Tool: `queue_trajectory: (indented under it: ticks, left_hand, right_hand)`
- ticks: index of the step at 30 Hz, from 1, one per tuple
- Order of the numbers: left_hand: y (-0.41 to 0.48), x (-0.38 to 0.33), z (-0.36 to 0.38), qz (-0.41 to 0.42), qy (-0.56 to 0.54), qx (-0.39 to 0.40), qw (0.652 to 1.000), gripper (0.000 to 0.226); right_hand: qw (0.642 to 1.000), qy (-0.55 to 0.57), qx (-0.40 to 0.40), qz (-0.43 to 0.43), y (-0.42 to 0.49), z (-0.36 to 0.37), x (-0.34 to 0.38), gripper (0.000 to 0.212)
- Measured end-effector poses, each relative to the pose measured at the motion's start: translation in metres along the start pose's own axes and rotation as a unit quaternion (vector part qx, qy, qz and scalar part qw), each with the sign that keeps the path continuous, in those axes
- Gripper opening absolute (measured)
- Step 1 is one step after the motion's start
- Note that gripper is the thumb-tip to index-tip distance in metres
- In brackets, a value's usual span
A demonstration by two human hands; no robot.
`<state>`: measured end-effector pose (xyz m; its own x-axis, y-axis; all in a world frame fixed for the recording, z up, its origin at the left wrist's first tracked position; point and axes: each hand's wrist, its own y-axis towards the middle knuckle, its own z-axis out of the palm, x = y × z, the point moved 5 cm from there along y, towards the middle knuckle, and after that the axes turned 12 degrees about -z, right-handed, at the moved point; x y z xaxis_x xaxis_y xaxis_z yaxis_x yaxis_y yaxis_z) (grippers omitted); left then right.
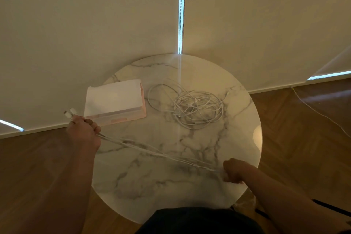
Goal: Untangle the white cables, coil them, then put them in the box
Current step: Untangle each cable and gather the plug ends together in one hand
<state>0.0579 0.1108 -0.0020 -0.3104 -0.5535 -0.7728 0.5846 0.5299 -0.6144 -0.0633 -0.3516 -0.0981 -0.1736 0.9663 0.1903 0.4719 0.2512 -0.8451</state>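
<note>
While several strands of white cable are stretched taut between the two hands, the remaining white cables are left in a loose tangle just to the right of the box, apart from it, on the round marble table. The left hand is seen just in front of the box's near left corner, its fingers clenched around the strands, and two connector ends are shown sticking out past the knuckles. The right hand is held well to the right of the box and nearer the person, its fingers curled tight on the other end of the same strands. The box is shown with a white top and pink sides; whether it is open cannot be told. Far to the right of the box, a thin white cord is laid across the wooden floor.
</note>
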Motion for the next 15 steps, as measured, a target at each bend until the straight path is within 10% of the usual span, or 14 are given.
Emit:
queue_trajectory:
  ticks: [3, 7, 12, 15]
  left_hand:
    - [0.0, 0.005, 0.003, -0.002, 0.003, 0.015, 1.0, 0.041]
    - [0.003, 0.014, 0.006, -0.018, 0.028, 0.045, 0.998, 0.041]
    - [-0.013, 0.034, 0.014, -0.017, 0.087, 0.078, 0.993, 0.039]
    - [-0.026, 0.044, 0.022, -0.006, 0.127, 0.105, 0.986, 0.037]
  right_hand:
    - [0.997, -0.034, -0.072, -0.016, 0.003, -0.013, 0.006, 0.045]
    - [0.997, -0.035, 0.061, -0.004, 0.005, -0.009, 0.011, 0.029]
    - [0.995, -0.093, 0.027, -0.014, 0.022, -0.02, 0.012, 0.074]
    - [0.997, -0.051, -0.006, -0.065, 0.028, -0.043, 0.026, 0.051]
